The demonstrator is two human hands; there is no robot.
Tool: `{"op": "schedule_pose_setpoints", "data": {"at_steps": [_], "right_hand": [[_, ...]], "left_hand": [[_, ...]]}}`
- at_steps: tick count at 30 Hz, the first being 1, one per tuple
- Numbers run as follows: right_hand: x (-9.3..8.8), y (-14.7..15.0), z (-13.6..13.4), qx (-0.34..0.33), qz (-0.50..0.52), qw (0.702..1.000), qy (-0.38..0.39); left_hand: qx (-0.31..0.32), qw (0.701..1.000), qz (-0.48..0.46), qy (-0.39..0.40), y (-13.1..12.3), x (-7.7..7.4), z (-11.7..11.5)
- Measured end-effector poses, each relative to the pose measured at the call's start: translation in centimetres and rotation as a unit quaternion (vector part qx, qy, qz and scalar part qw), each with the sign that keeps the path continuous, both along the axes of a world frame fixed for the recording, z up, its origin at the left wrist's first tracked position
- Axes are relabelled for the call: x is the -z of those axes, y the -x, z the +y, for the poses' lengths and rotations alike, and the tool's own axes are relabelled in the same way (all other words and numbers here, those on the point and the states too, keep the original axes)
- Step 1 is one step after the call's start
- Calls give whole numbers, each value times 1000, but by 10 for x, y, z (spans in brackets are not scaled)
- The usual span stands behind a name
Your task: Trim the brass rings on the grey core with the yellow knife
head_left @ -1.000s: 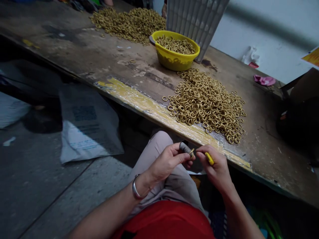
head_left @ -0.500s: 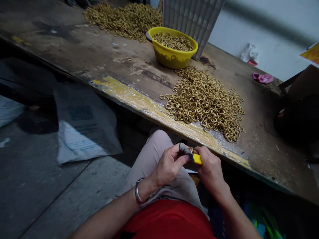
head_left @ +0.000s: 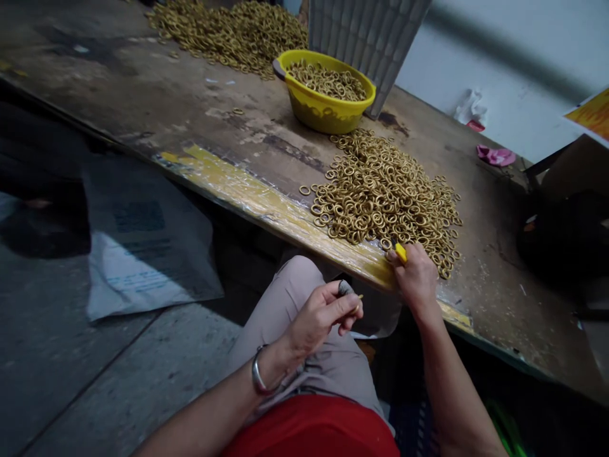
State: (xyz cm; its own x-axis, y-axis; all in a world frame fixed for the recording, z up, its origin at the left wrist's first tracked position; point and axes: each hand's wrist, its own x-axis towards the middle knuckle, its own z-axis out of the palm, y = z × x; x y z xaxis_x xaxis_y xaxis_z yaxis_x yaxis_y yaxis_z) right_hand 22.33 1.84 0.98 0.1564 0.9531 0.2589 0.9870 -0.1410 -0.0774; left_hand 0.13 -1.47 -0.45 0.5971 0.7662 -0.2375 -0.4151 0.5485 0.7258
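Note:
My left hand [head_left: 326, 316] is closed in a pinch above my lap, with a small brass-coloured ring [head_left: 360, 298] showing edge-on at the fingertips. Its index finger wears a grey finger wrap [head_left: 345, 288]. My right hand [head_left: 417, 278] reaches to the table's front edge and grips a small yellow-handled tool [head_left: 401, 252]. The tool's working end is too small to make out. Its fingers are beside the near side of a pile of brass-coloured rings [head_left: 385, 190]; whether they touch a ring I cannot tell.
Behind the pile, a yellow basin [head_left: 328, 115] of rings stands against a grey ridged panel [head_left: 366, 44]. Another ring heap [head_left: 233, 35] lies at the back left. A pink cloth [head_left: 495, 155] rests at the right. A white sack [head_left: 152, 254] sits on the floor.
My hands have parted. My right hand has moved forward with the yellow-handled tool from beside the left hand to the ring pile; my left hand remains above my lap.

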Motion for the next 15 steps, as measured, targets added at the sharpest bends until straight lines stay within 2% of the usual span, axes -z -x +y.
{"op": "schedule_pose_setpoints", "data": {"at_steps": [3, 5, 7, 10, 12, 15], "right_hand": [[1, -2, 9, 10, -16, 999, 39], [3, -8, 11, 2, 3, 999, 37], [3, -14, 10, -9, 50, 999, -7], [0, -17, 4, -15, 160, 984, -80], [-5, -12, -1, -20, 272, 958, -84], [-11, 3, -11, -27, 471, 881, -24]], "left_hand": [[10, 998, -40, 50, -5, 7, 12], [31, 994, -72, 80, -7, 11, 18], [46, 990, -80, 109, -10, 14, 24], [34, 991, -39, 126, -17, 17, 32], [19, 993, -13, 115, -24, 16, 36], [1, 997, -17, 74, -32, 10, 40]]}}
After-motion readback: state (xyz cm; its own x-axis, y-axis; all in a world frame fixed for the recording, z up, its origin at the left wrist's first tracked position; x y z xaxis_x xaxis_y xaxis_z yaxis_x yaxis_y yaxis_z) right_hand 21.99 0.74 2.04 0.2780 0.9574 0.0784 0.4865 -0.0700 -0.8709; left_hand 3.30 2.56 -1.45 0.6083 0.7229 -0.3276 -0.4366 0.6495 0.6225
